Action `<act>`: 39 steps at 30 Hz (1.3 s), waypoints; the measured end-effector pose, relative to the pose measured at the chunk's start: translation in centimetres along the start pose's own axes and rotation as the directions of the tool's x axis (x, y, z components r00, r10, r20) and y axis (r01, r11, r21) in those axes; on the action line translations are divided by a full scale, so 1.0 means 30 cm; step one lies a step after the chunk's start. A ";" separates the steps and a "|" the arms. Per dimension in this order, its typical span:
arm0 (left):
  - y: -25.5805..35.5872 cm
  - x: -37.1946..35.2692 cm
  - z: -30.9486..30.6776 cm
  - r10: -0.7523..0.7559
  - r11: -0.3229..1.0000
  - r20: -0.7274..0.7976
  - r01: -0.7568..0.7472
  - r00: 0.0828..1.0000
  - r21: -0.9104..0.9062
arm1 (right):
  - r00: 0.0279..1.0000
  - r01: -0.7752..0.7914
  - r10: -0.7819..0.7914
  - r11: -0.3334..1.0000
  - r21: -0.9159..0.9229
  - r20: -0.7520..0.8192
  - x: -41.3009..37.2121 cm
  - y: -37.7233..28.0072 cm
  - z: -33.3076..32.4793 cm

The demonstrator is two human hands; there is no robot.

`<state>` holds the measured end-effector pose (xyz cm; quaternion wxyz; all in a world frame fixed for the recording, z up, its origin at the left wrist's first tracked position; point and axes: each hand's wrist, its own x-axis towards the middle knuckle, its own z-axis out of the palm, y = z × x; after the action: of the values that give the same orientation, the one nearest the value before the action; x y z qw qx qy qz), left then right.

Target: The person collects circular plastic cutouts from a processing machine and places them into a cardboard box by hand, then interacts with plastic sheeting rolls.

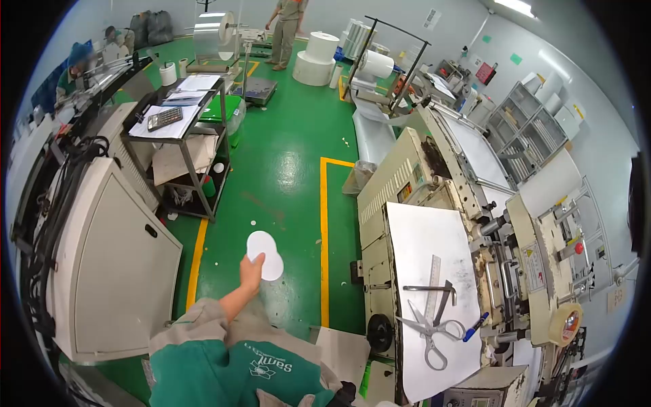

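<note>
A light grip serves best

The left hand (pixel 250 274) pinches the white rounded piece (pixel 269 262) at its edge, thumb (pixel 259 258) on top, over the green floor (pixel 291 190); the right hand is out of view. Hold it level — pressing hard could crease it. Scissors (pixel 430 330) lie on the white sheet (pixel 424 237); farther off, a person (pixel 287 34) stands near white rolls (pixel 316 55).

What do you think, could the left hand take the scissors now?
Probably not yet: the left hand grips a white rounded piece, though the scissors lie with handles uncovered to its right.
</note>
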<state>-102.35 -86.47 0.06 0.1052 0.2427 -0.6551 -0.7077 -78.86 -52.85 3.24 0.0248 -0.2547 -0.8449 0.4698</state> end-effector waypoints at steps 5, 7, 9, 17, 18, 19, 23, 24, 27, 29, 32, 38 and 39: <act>0.123 0.106 0.130 -0.078 0.995 0.073 0.083 0.994 -0.063 | 0.986 -0.107 0.101 0.993 0.043 0.136 0.135 -0.022 0.102; 0.078 0.194 0.131 -0.051 0.998 0.060 0.053 0.997 -0.041 | 0.975 -0.150 0.138 0.987 0.057 0.173 0.181 -0.027 0.140; 0.076 0.275 0.136 -0.042 0.999 0.029 0.043 0.999 -0.025 | 0.966 -0.184 0.168 0.981 0.066 0.199 0.232 -0.037 0.182; 0.080 0.649 0.238 -0.017 0.984 -0.063 0.028 0.998 0.178 | 0.921 -0.328 0.292 0.939 0.108 0.259 0.416 -0.048 0.330; 0.089 0.673 0.265 -0.001 0.972 -0.046 0.012 0.999 0.233 | 0.917 -0.339 0.299 0.933 0.118 0.265 0.432 -0.047 0.346; 0.081 0.704 0.286 0.016 0.957 -0.025 -0.008 1.000 0.290 | 0.910 -0.353 0.308 0.927 0.127 0.277 0.448 -0.050 0.363; 0.038 0.739 0.366 0.037 0.958 0.080 -0.058 0.996 0.282 | 0.900 -0.367 0.309 0.918 0.149 0.308 0.504 -0.067 0.403; 0.050 0.719 0.384 0.037 0.955 0.098 -0.064 0.995 0.291 | 0.894 -0.373 0.312 0.915 0.151 0.320 0.518 -0.074 0.404; -0.125 0.750 0.395 0.024 0.955 0.167 -0.072 0.986 0.289 | 0.888 -0.372 0.300 0.914 0.160 0.349 0.596 -0.116 0.439; -0.085 0.698 0.392 -0.065 0.940 0.148 0.011 0.987 0.341 | 0.876 -0.383 0.305 0.910 0.156 0.374 0.673 -0.160 0.472; -0.240 0.786 0.361 -0.108 0.954 0.150 0.060 0.983 0.295 | 0.866 -0.391 0.307 0.908 0.150 0.395 0.840 -0.233 0.556; -0.285 1.274 0.461 -0.264 0.959 0.173 0.240 0.949 0.148 | 0.840 -0.478 0.389 0.860 0.178 0.378 1.225 -0.403 0.806; -0.096 1.319 0.512 -0.258 0.958 0.149 0.234 0.954 0.166 | 0.839 -0.489 0.401 0.852 0.187 0.367 1.273 -0.421 0.835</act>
<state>-143.29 -91.16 -10.53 -0.0580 0.2686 -0.6764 -0.6833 -124.25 -60.51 -8.09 -0.1863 -0.3617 -0.6810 0.6089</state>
